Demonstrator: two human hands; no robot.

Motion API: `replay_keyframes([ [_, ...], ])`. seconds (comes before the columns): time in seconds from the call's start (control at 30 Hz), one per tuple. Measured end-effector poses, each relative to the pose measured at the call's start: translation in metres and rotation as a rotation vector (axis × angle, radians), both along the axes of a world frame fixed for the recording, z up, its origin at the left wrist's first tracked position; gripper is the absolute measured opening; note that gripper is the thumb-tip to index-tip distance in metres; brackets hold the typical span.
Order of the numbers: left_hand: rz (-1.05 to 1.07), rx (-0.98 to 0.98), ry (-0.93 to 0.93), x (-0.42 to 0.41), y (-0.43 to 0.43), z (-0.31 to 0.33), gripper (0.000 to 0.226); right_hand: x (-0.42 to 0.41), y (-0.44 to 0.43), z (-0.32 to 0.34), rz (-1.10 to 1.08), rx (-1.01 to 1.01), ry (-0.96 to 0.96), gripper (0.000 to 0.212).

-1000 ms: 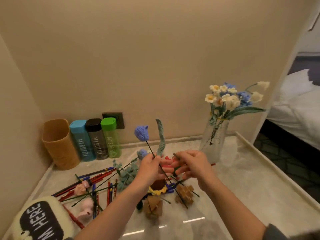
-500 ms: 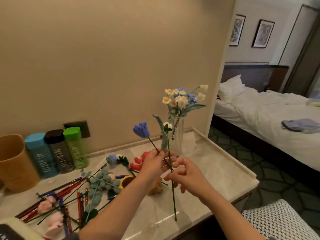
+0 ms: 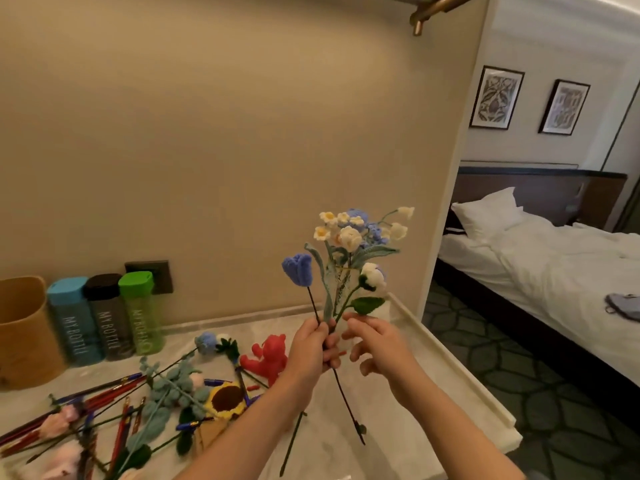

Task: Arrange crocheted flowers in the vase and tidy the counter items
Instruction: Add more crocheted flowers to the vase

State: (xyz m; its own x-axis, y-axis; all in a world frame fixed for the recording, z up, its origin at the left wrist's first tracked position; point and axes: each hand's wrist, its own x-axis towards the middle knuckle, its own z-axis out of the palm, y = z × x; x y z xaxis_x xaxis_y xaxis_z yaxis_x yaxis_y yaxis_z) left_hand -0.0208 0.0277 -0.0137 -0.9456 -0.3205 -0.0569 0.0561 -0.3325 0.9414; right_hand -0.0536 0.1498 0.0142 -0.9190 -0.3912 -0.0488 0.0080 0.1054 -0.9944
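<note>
Counter, left of and below left grip: loose flowers, pencils unsorted. Vase just behind, part-filled. Left grip clenches blue tulip and white bud stems, not yet inserted; right grip released, beside stems

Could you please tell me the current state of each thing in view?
Left hand: grips two stems.
Blue crocheted tulip: held, upright.
White crocheted rose: held, leaning right.
Right hand: open, holding nothing.
Clear glass vase: upright, holding flowers.
Three capped plastic bottles: upright, closed.
Tan round cup: upright, open-topped.
Red and blue pencils: lying scattered.
</note>
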Motion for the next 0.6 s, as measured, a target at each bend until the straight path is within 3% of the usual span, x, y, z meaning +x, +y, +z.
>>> replay_keyframes([
  [0.27,0.06,-0.068,0.027,-0.029,0.026,0.009,0.022,-0.052,0.017,0.011,0.021,-0.126,0.064,0.01],
  [0.47,0.426,-0.304,0.019,-0.061,0.027,0.017,0.027,-0.09,0.048,0.027,-0.038,-0.181,0.181,0.007],
  [0.6,0.591,-0.484,0.094,-0.072,0.018,0.036,0.022,-0.123,0.063,0.037,-0.192,-0.062,0.423,0.005],
])
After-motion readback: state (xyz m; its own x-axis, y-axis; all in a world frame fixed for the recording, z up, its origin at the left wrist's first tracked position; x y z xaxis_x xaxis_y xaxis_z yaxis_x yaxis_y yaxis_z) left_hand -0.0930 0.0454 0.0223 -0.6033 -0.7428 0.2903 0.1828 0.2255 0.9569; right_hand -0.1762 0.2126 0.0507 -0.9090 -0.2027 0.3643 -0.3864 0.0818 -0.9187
